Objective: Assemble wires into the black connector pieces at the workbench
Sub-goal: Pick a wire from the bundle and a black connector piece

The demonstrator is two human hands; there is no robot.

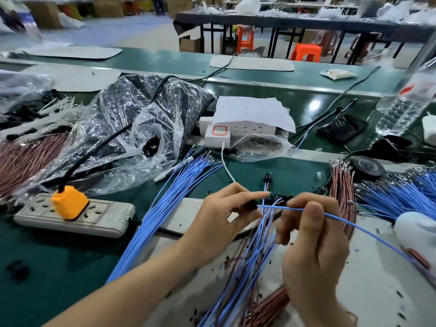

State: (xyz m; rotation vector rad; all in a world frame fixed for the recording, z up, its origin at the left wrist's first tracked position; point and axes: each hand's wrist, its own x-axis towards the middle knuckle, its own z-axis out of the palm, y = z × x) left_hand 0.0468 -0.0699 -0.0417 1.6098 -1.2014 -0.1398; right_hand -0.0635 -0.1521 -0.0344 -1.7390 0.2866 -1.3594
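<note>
**One blue wire offered to one black connector**

At far left we see one brown wire bundle (23, 159) and one power strip (70, 215) carrying one orange plug (69, 201), both well apart from the work. One fan of blue wires (165, 204) lies across the green surface (59, 267), spread, we judge, for easy picking. The left hand (226, 208) pinches one black connector (252, 205) with its opening turned right. The right hand (311, 232) pinches one blue wire (354, 224) near its tip, probably for stiffness. The tip is just beside the connector; whether it has entered we cannot tell. Under both hands lies one mixed heap (254, 256) of blue and brown wires, uncountable. At right, one brown stock (339, 185) and one blue stock (401, 194) lie near
</note>
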